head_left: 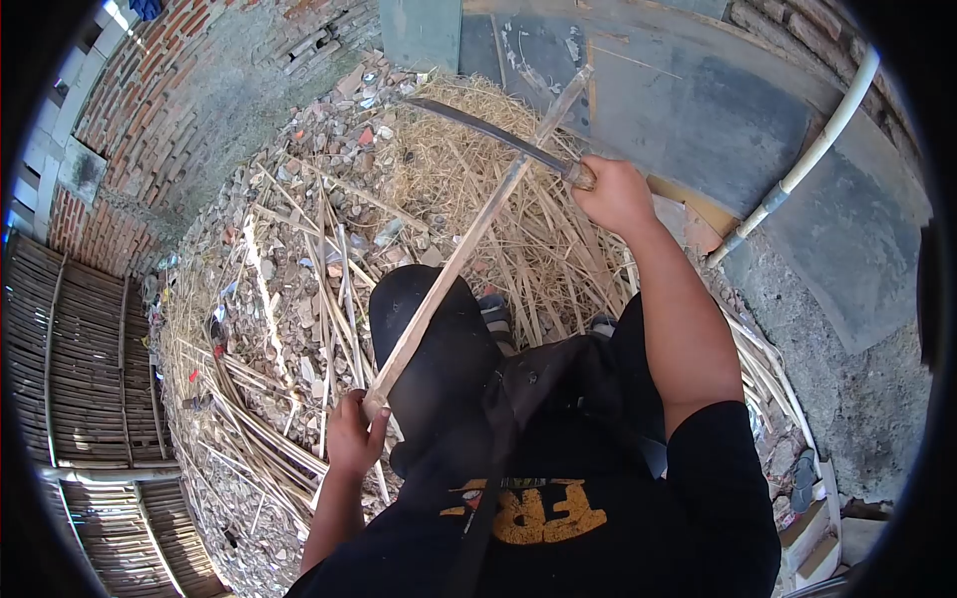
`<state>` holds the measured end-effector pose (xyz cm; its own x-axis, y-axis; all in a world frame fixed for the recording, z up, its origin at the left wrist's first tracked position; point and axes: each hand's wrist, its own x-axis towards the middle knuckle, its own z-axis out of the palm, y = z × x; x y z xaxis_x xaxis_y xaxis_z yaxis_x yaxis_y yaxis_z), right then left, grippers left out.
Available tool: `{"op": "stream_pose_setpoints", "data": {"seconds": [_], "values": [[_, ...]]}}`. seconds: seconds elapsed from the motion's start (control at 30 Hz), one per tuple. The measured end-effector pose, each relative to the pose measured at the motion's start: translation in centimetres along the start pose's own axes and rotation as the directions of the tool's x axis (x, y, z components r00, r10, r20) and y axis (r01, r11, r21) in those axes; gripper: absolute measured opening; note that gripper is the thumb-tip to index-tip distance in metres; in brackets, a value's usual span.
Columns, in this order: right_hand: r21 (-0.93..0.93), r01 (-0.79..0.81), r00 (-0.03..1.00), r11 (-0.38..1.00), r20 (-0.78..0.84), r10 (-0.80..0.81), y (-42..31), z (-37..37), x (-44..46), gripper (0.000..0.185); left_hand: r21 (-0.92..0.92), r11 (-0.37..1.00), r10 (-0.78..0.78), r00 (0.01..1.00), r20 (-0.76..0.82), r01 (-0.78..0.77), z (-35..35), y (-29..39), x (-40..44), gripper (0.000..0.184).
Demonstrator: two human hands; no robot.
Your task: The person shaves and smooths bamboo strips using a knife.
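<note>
My left hand (pixel 354 436) is closed around the near end of a long, pale bamboo strip (pixel 439 289). The strip slants up and away to the right, passing over my bent knee. In my right hand (pixel 615 194) is the handle of a machete (pixel 478 125), gripped with the fingers wrapped round it. Its dark, slightly curved blade points left and crosses the upper part of the strip. Whether the edge touches the strip or sits just above it, I cannot tell.
Shavings (pixel 454 149) and loose split strips (pixel 548 259) cover the ground ahead, among rubble (pixel 299 249). More long strips (pixel 269 429) lie at left. A white pipe (pixel 797 169) leans at right by grey panels (pixel 698 100). A brick wall (pixel 169 90) and slatted wall (pixel 85 349) stand left.
</note>
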<state>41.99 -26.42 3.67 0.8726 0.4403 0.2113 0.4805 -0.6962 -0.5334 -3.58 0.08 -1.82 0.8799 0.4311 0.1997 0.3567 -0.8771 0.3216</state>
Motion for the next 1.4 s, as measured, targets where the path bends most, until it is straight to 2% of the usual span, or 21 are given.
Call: {"op": "stream_pose_setpoints", "data": {"seconds": [0.1,0.3,0.4,0.5,0.6,0.63,0.67,0.77,0.87,0.9,1.0,1.03,1.13,1.17,1.3,1.4], "values": [[0.041,0.002,1.0,0.999,-0.022,-0.001,-0.1,-0.1,0.1,0.033,0.07,0.997,0.031,1.0,0.003,-0.031,-0.8,0.9,0.7,0.048],[0.139,0.017,0.991,0.99,-0.137,0.002,0.2,0.1,0.0,0.039,0.098,0.995,0.024,0.998,-0.063,-0.017,-0.3,1.1,1.0,0.045],[0.16,0.014,0.987,0.987,-0.162,0.012,0.2,-0.1,-0.1,0.04,0.022,0.981,-0.194,0.978,0.073,0.193,-0.5,1.6,0.8,0.039],[0.203,0.018,0.979,0.979,-0.205,0.025,0.0,-0.5,0.1,0.041,-0.087,0.978,-0.188,0.982,0.005,0.187,-0.3,1.6,0.6,0.035],[0.309,-0.003,0.969,0.951,-0.233,0.078,0.6,-0.4,0.4,0.04,-0.218,0.917,-0.343,0.939,-0.001,0.335,0.4,-0.3,0.3,0.033],[0.352,-0.017,0.965,0.936,-0.239,0.107,0.7,-0.4,0.5,0.039,-0.292,0.896,-0.364,0.93,-0.054,0.334,1.1,-1.3,0.3,0.03],[0.364,-0.041,0.964,0.93,-0.23,0.133,0.7,-0.5,0.5,0.038,-0.353,0.862,-0.403,0.914,-0.04,0.364,1.4,-2.3,0.0,0.028],[0.392,-0.075,0.956,0.917,-0.233,0.178,0.8,-0.7,0.6,0.036,-0.383,0.812,-0.499,0.865,-0.061,0.441,2.1,-4.8,-0.2,0.029],[0.386,-0.061,0.946,0.92,-0.273,0.177,1.5,-0.5,0.8,0.035,-0.146,0.846,-0.53,0.837,-0.138,0.512,3.9,-7.7,-1.5,0.033],[0.375,-0.076,0.945,0.924,-0.269,0.186,1.4,-0.6,0.8,0.036,-0.182,0.833,-0.549,0.824,-0.143,0.523,5.0,-9.2,-2.3,0.038],[0.372,-0.058,0.943,0.926,-0.284,0.173,1.6,-1.2,0.9,0.037,-0.271,0.712,-0.683,0.728,-0.056,0.647,7.1,-11.0,-3.0,0.036],[0.379,-0.046,0.942,0.924,-0.291,0.166,1.7,-1.5,0.9,0.037,-0.239,0.665,-0.716,0.695,0.067,0.708,7.8,-13.0,-3.3,0.054],[0.41,-0.141,0.947,0.901,-0.209,0.243,2.0,-4.2,0.7,0.039,0.193,0.631,-0.77,0.636,0.046,0.751,10.1,-14.7,-4.8,0.084],[0.35,-0.102,0.951,0.931,-0.24,0.195,2.2,-5.6,0.1,0.037,0.172,0.53,-0.846,0.505,0.173,0.83,9.9,-14.7,-4.8,0.104],[0.263,-0.167,0.958,0.95,-0.185,0.219,5.8,-10.0,-2.6,0.035,0.101,0.595,-0.804,0.59,0.073,0.798,13.0,-16.9,-8.6,0.095],[0.249,-0.255,0.938,0.934,-0.172,0.302,11.2,-10.1,-4.7,0.034,0.248,0.534,-0.843,0.53,0.089,0.808,14.6,-17.5,-11.2,0.092]]}}
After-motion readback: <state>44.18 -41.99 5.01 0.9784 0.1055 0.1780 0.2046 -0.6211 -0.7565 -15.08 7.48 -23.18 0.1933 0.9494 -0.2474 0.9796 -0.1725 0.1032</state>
